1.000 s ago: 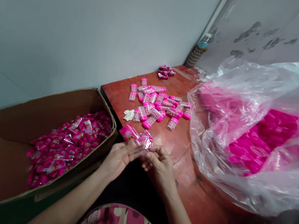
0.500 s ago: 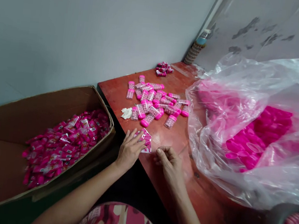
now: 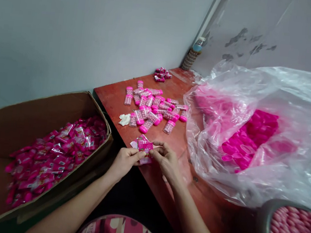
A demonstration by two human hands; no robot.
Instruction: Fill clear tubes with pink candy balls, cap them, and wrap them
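Note:
A pink printed wrapper point(image 3: 145, 146) is pinched between my two hands at the table's near edge. My left hand point(image 3: 125, 161) grips its lower left side, thumb on top. From the right, my right hand point(image 3: 164, 157) holds the other side between thumb and fingers. More flat pink printed wrappers point(image 3: 135, 143) lie just behind and under it. Farther back on the table is a loose group of small clear containers with pink caps point(image 3: 147, 120), filled with pale pink balls. A crumpled white scrap point(image 3: 125, 119) lies by them.
An open cardboard box point(image 3: 106, 126) at the left holds many filled pink packets. On the right of the red table point(image 3: 110, 96) sits a large clear plastic bag point(image 3: 204, 152) of pink plastic parts. A dark bowl point(image 3: 264, 222) of pink candies stands near right; a bottle point(image 3: 192, 55) stands at the back.
My right hand has moved left onto the wrapper. My left hand has gone from lying spread on the wrappers to pinching one. The view has shifted slightly right.

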